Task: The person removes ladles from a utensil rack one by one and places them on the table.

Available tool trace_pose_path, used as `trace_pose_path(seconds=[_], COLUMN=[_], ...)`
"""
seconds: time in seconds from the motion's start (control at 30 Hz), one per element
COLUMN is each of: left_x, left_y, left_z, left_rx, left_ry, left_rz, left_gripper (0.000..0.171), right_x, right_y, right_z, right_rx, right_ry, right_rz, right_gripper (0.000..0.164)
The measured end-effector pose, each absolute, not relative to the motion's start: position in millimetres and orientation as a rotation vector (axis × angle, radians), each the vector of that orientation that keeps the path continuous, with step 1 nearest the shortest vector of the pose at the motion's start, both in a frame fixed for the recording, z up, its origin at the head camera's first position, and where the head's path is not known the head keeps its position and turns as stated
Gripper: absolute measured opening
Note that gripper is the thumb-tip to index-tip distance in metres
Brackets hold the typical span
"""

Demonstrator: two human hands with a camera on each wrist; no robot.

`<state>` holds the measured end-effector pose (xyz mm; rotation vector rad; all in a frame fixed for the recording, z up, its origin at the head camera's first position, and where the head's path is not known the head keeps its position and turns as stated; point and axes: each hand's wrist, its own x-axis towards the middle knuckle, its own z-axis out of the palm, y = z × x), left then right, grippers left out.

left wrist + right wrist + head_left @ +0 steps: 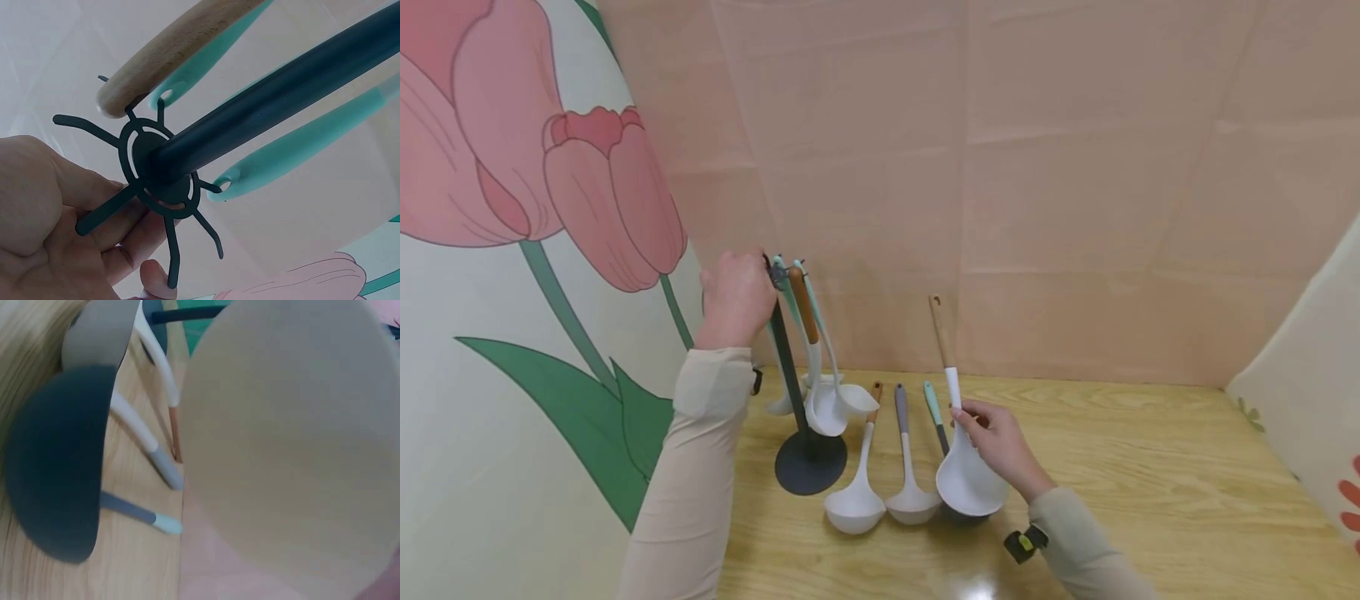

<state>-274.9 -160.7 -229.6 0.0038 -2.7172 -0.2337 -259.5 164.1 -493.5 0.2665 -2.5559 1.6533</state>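
At the top of a dark utensil stand [810, 468], my left hand [736, 296] grips its hooked ring [128, 153], with the fingers behind the hooks in the left wrist view. Ladles with teal handles [300, 140] and one with a wooden handle [805, 307] hang from it. On the right, my right hand [1003, 442] pinches the lower shaft of a white ladle [973, 479], its wooden handle pointing up. That ladle's bowl fills much of the right wrist view and overlaps a dark ladle [59, 462] with a teal handle tip, lying on the table.
Left of the dark ladle, a white ladle with a grey handle [902, 408] and a white one with a wooden handle [855, 507] lie side by side on the wooden table [1150, 483]. A pinkish cloth wall [1075, 208] rises behind; a tulip-printed wall [482, 400] borders the left.
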Motion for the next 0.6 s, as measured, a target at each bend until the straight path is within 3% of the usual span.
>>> trace_pose_path(seconds=[0.33, 0.6], left_x=[-274, -276], left_y=[-162, -162], left_z=[-229, -231], left_rx=[0.003, -0.014], left_ry=[-2.716, -2.709], left_rz=[-0.244, -0.254], left_gripper=[0.025, 0.025], right_x=[-266, -268], right_y=[183, 201], right_z=[-507, -518], right_rx=[0.271, 0.241], right_ry=[-2.523, -2.613], right_rz=[1.549, 1.488], right_gripper=[0.024, 0.033])
